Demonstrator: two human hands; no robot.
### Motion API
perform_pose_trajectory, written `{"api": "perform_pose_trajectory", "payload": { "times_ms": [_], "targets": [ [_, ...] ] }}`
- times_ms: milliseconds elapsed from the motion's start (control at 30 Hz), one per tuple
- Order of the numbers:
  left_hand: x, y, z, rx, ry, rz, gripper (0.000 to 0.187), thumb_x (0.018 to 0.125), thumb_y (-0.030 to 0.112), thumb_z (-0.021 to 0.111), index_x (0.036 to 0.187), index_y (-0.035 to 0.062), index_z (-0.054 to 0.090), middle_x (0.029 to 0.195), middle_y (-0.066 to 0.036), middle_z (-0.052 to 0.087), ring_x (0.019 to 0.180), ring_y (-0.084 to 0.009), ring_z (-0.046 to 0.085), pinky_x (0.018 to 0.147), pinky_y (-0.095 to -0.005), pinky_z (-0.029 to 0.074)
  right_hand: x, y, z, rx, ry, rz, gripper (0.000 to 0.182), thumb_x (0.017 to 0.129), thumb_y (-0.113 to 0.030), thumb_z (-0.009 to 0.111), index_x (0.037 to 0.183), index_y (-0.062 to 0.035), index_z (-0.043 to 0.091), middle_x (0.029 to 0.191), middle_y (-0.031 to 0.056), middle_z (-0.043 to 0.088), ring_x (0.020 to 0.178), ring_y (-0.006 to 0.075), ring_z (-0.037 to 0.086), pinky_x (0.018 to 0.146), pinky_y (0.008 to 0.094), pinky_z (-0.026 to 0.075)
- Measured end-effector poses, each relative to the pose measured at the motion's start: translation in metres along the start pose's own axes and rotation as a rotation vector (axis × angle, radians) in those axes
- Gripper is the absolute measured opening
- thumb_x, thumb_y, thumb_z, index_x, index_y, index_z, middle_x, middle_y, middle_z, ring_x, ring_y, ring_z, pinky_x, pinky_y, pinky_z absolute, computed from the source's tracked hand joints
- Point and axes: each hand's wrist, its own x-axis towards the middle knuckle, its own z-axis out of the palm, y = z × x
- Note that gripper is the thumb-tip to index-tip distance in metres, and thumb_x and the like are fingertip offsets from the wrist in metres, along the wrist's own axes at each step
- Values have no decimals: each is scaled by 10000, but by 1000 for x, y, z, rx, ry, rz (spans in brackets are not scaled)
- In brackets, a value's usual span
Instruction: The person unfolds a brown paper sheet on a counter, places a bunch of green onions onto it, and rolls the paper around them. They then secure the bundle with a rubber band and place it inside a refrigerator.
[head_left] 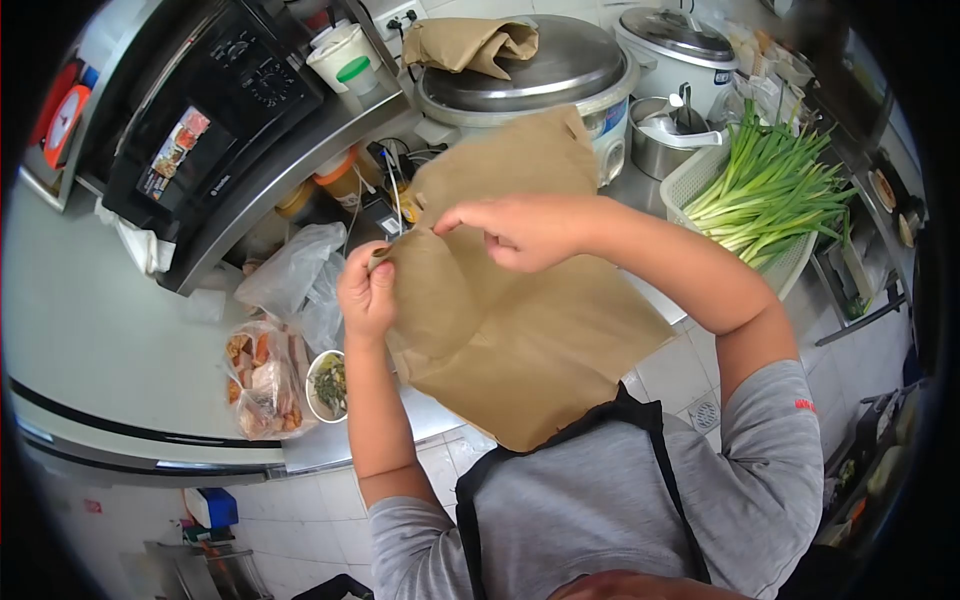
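Note:
A large sheet of brown paper spreads in front of my chest, creased and partly folded over itself. My left hand is closed around its left edge, with a rolled bit of paper showing above the thumb. From the right, my right hand reaches across the sheet. Its index finger bends down onto the paper's upper left edge while the other fingers curl under; the thumb is mostly hidden.
Behind the paper stands a large lidded cooker with folded brown paper on top. Green onions fill a white basket at right. Left are a black microwave, bagged food and a white bowl of chopped greens.

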Motion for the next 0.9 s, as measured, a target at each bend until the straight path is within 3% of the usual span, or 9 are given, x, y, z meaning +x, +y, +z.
{"api": "perform_pose_trajectory", "payload": {
  "times_ms": [33, 133, 233, 333, 533, 633, 733, 833, 900],
  "targets": [
    [6, 4, -5, -21, 3, -1, 183, 836, 165, 539, 905, -3, 555, 842, -60, 564, 757, -124, 507, 697, -242, 402, 4, -4, -1, 75, -65, 70, 509, 698, -15, 473, 1193, -88, 382, 984, 125, 540, 724, 239, 569, 670, 350, 455],
    [22, 9, -22, -55, 7, 13, 204, 850, 190, 520, 905, -5, 547, 861, -40, 562, 767, -106, 496, 710, -231, 394, 21, 3, 12, 51, 10, 5, 559, 678, -40, 491, 1218, -79, 353, 1013, 144, 507, 651, 223, 556, 636, 343, 453],
    [40, 22, -30, -173, -18, -23, 254, 854, 220, 510, 946, -16, 530, 865, -38, 561, 775, -107, 496, 720, -233, 394, 32, -5, 13, 223, 128, -73, 570, 676, -55, 505, 1225, -80, 353, 1017, 131, 491, 639, 228, 547, 626, 344, 449],
    [54, 25, -35, -398, -54, -62, 280, 843, 226, 518, 1001, -4, 489, 928, -48, 552, 824, -127, 515, 764, -250, 400, 42, -16, 11, 80, 186, -182, 572, 677, -89, 537, 1222, -90, 365, 981, 122, 495, 643, 245, 549, 622, 352, 451],
    [76, 22, -53, -689, -165, -60, 308, 844, 213, 491, 1074, 16, 436, 1013, -89, 538, 935, -183, 526, 833, -301, 412, 67, -43, -30, -416, 73, -144, 612, 667, -192, 617, 1224, -112, 376, 965, 127, 492, 742, 255, 547, 646, 366, 450],
    [86, 32, -48, -561, -62, -11, 321, 857, 183, 474, 1120, 7, 423, 1069, -109, 530, 967, -193, 521, 851, -314, 408, 70, -45, -29, -438, 202, -147, 645, 651, -226, 652, 1229, -146, 376, 1056, 131, 474, 901, 268, 517, 743, 380, 429],
    [89, 31, -50, -496, 12, 54, 323, 868, 128, 449, 1162, 0, 410, 1130, -126, 511, 1004, -204, 511, 874, -321, 398, 50, -28, 0, -548, 471, -130, 727, 610, -274, 700, 1240, -143, 361, 1186, 149, 399, 1081, 314, 416, 869, 411, 358],
    [85, 30, -51, -458, 115, 76, 290, 864, 150, 476, 1100, -17, 456, 1071, -106, 543, 966, -176, 525, 858, -291, 397, 20, -1, 6, -784, 634, 150, 804, 580, -344, 723, 1263, -157, 342, 1294, 181, 279, 1187, 364, 281, 957, 451, 251],
    [80, 20, -63, -436, 116, 82, 295, 865, 158, 477, 1102, -17, 455, 1079, -111, 538, 975, -181, 522, 859, -296, 399, -16, 22, -11, -770, 870, 397, 869, 567, -354, 734, 1281, -106, 305, 1298, 198, 252, 1201, 362, 260, 964, 460, 237]
  ]
}}
